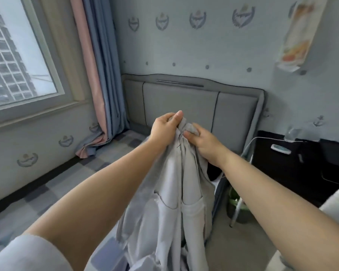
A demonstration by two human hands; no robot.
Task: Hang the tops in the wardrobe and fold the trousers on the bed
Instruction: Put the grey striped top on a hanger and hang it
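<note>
Above the bed [70, 184], with both arms stretched out ahead of me, I hold up a pale grey pair of trousers [170, 204] by one bunched end. My left hand [165, 127] has its fingers [178, 115] curled tightly round the gathered cloth, thumb on top, and my right hand [202, 140] pinches the same bunch from the other side, its fingers wrapped into the fabric so that the two hands almost touch. From that grip the trousers hang straight down between my forearms, inside out by the look of the white pocket linings, with the lower folds dropping out of view at the bottom. Behind my hands stands the grey padded headboard [184, 102], and the checked bedcover lies under my left arm. To the left are the window [18, 55] and the pink and blue curtain [98, 75]; to the right a dark bedside cabinet [294, 163].
</note>
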